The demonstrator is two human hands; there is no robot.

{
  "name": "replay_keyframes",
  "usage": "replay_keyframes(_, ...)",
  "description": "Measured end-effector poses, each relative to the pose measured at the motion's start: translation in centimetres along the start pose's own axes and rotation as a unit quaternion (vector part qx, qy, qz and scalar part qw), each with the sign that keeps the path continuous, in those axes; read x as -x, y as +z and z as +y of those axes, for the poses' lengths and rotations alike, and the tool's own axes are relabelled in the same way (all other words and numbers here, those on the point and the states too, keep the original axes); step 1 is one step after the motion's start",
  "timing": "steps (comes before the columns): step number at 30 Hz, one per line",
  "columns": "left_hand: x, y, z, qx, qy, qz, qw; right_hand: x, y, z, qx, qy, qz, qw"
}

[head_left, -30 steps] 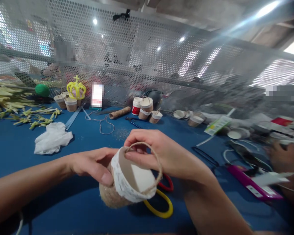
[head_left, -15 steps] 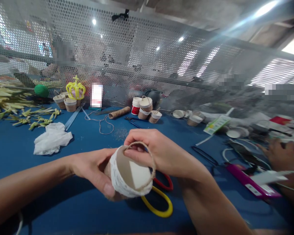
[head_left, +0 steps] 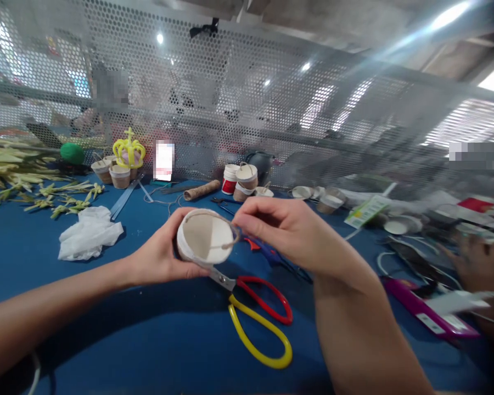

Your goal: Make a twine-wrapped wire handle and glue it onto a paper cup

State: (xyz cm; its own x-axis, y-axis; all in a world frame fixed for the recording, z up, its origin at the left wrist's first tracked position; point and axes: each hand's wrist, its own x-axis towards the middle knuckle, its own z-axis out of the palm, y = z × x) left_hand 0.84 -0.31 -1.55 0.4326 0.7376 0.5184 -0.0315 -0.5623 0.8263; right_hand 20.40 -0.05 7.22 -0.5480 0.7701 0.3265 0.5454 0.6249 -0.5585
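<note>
My left hand is wrapped round a small paper pot with a white band at its rim. The pot is tilted, so its pale inside faces me. A loop of brown twine arches over the opening like a handle. With thumb and finger, my right hand pinches the twine at the pot's right side. Below the pot, a pair of scissors with one red and one yellow handle lies on the blue table. The pot covers the blade tips.
Similar pots stand at the back, near a yellow crown and a twine roll. Crumpled white cloth lies left, dried leaves beyond. At right are a purple device and another person's hand. A perforated metal screen stands behind.
The pot has moved up and away from me, uncovering more of the scissors. My right hand has shifted from inside the rim to the twine's right side.
</note>
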Motion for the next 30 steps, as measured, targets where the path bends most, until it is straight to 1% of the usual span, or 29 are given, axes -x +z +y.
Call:
replay_keyframes(1,-0.02,-0.02,-0.06,-0.013,0.013,0.015,1.0,0.18,-0.18,-0.18,0.004,-0.005,-0.022,1.0)
replay_keyframes(3,0.01,-0.08,-0.11,-0.036,0.03,0.029,0.998,0.5,-0.39,-0.52,-0.003,-0.02,-0.069,0.997)
replay_keyframes(6,0.11,-0.19,-0.07,-0.051,0.046,0.025,0.997,0.79,-0.38,-0.8,-0.013,-0.02,-0.138,0.99)
replay_keyframes(9,0.16,-0.21,0.0,-0.048,0.05,0.018,0.997,0.85,-0.12,-0.86,-0.008,0.003,-0.176,0.984)
replay_keyframes(11,0.13,-0.19,0.09,-0.04,0.049,0.017,0.998,0.8,0.1,-0.86,-0.014,0.014,-0.19,0.982)
replay_keyframes(16,0.05,-0.14,0.5,-0.035,0.058,0.011,0.998,0.62,0.45,-0.87,-0.047,-0.002,-0.2,0.979)
replay_keyframes(20,0.11,-0.1,0.69,-0.043,0.041,0.013,0.998,0.52,0.44,-0.85,-0.04,-0.016,-0.194,0.98)
replay_keyframes(24,0.17,-0.09,0.53,-0.047,0.042,0.009,0.998,0.45,0.43,-0.8,-0.03,-0.035,-0.193,0.98)
replay_keyframes(27,0.1,-0.24,0.27,-0.046,0.05,0.014,0.998,0.59,0.29,-0.9,-0.036,-0.02,-0.186,0.982)
replay_keyframes(30,-0.02,-0.45,0.09,-0.068,0.067,0.031,0.995,0.95,-0.16,-1.11,-0.034,0.004,-0.151,0.988)
